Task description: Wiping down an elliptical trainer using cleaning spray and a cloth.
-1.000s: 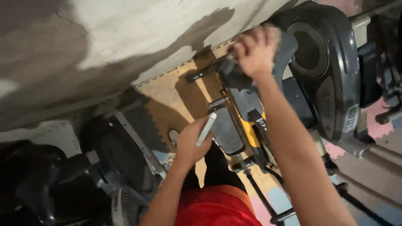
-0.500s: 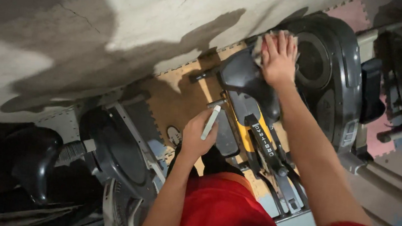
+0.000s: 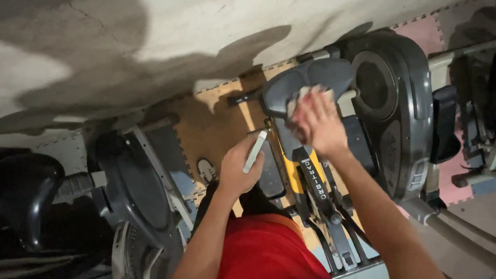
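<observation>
My right hand point(image 3: 319, 128) pressed a pale cloth point(image 3: 301, 96) flat on the grey bike saddle point(image 3: 300, 84), fingers spread. My left hand point(image 3: 238, 171), nearer my body, closed its grip round a slim white bottle point(image 3: 255, 151) pointing up toward the saddle.

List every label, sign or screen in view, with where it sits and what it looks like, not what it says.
Frame label: a black strip with white lettering, running down the yellow frame bar of the exercise machine, just below the right hand.
Housing label: a small pale patch low on the dark flywheel housing, right of the frame; too small to make out.
No screens or signs show.
</observation>
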